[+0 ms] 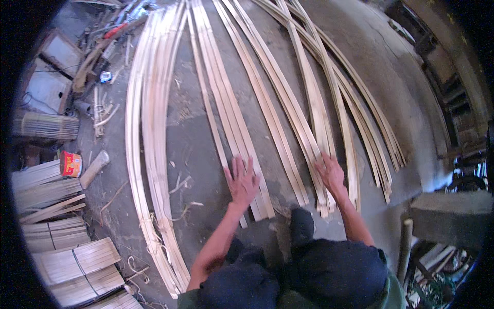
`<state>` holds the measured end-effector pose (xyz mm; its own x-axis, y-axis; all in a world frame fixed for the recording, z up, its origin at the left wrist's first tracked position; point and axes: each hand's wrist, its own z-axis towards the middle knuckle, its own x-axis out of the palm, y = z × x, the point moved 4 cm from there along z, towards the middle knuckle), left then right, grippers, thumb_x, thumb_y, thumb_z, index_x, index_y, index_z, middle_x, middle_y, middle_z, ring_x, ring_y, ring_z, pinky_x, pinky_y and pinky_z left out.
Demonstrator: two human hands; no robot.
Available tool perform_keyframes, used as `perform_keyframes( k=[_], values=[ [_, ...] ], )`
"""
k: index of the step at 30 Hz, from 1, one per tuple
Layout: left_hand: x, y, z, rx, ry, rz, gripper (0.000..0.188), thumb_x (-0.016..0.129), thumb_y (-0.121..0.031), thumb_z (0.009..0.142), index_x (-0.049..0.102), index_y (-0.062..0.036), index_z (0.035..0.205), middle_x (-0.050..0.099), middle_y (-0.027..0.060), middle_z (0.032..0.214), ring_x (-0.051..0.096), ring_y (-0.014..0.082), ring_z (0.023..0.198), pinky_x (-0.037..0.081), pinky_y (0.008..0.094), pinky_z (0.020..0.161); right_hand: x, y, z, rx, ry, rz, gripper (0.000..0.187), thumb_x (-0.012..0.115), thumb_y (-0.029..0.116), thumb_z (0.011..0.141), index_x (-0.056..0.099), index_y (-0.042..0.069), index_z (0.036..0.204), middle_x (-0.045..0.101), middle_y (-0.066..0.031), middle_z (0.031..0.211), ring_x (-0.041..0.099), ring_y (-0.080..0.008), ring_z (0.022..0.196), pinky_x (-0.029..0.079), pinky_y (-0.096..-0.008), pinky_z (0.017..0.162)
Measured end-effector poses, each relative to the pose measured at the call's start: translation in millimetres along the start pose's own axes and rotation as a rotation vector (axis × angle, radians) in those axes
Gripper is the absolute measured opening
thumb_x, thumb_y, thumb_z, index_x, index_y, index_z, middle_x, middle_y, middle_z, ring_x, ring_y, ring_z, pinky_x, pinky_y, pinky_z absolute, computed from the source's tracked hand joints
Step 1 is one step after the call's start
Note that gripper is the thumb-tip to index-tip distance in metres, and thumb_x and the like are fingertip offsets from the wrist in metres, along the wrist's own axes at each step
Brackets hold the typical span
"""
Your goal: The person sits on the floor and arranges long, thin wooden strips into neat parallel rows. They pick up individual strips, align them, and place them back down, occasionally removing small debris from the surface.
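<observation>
Long pale bamboo strips (229,108) lie in several groups on the floor, running away from me. My left hand (243,181) rests palm down on one flat group, fingers spread and stretched out. Further right, my right hand (330,173) lies over the near part of another group of strips (290,116), its fingers apart and touching them. Between the two hands runs a narrower pair of strips (270,123). At the left, a thicker bundle (157,103) is tied near its close end with a thin pale binding (154,239).
More strips (368,134) cross and fan out at the right. Short slat bundles (77,262) are stacked along the left edge, near a red-and-yellow tub (71,164) and a short round log (95,169). A concrete block (453,219) stands at the right.
</observation>
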<state>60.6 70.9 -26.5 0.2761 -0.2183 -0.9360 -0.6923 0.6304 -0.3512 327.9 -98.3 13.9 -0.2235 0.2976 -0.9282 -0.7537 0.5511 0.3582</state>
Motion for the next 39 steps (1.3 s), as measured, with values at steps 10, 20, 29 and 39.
perform_keyframes(
  k=[10,20,29,39],
  values=[
    [9.4,-20.8,6.1,0.058,0.026,-0.039,0.069,0.053,-0.040,0.094,0.029,-0.0117,0.153,0.019,0.0204,0.159,0.016,0.0377,0.148,0.008,0.0594,0.117,-9.6,-23.2,2.7,0.146,-0.067,0.459,0.045,0.065,0.011,0.091,0.055,0.003,0.135,0.070,-0.0239,0.098,0.071,-0.0253,0.084,0.054,-0.0353,0.075],
    [23.8,-13.8,2.2,0.027,0.000,-0.017,0.078,0.050,-0.043,0.096,0.017,-0.0010,0.154,0.015,0.0176,0.161,0.014,0.0319,0.150,0.009,0.0564,0.118,17.8,95.1,-20.4,0.159,0.048,0.690,0.046,0.062,0.012,0.095,0.052,0.001,0.138,0.059,-0.0034,0.082,0.053,-0.0078,0.075,0.045,-0.0232,0.066],
    [12.7,-14.4,0.6,0.039,-0.002,0.030,0.072,0.049,-0.041,0.097,0.025,0.0001,0.151,0.020,0.0174,0.160,0.017,0.0317,0.149,0.013,0.0547,0.118,91.7,120.9,-19.3,0.185,0.292,0.797,0.048,0.059,0.015,0.098,0.046,0.001,0.141,0.068,-0.0163,0.107,0.060,-0.0128,0.092,0.049,-0.0278,0.082],
    [19.4,-15.5,0.9,0.049,-0.041,-0.004,0.073,0.051,-0.042,0.096,0.024,-0.0050,0.153,0.020,0.0131,0.161,0.017,0.0283,0.149,0.013,0.0545,0.118,89.7,112.6,-34.5,0.168,0.368,0.675,0.055,0.057,0.017,0.099,0.037,0.005,0.149,0.066,-0.0050,0.085,0.054,-0.0075,0.071,0.047,-0.0255,0.061]
  ],
)
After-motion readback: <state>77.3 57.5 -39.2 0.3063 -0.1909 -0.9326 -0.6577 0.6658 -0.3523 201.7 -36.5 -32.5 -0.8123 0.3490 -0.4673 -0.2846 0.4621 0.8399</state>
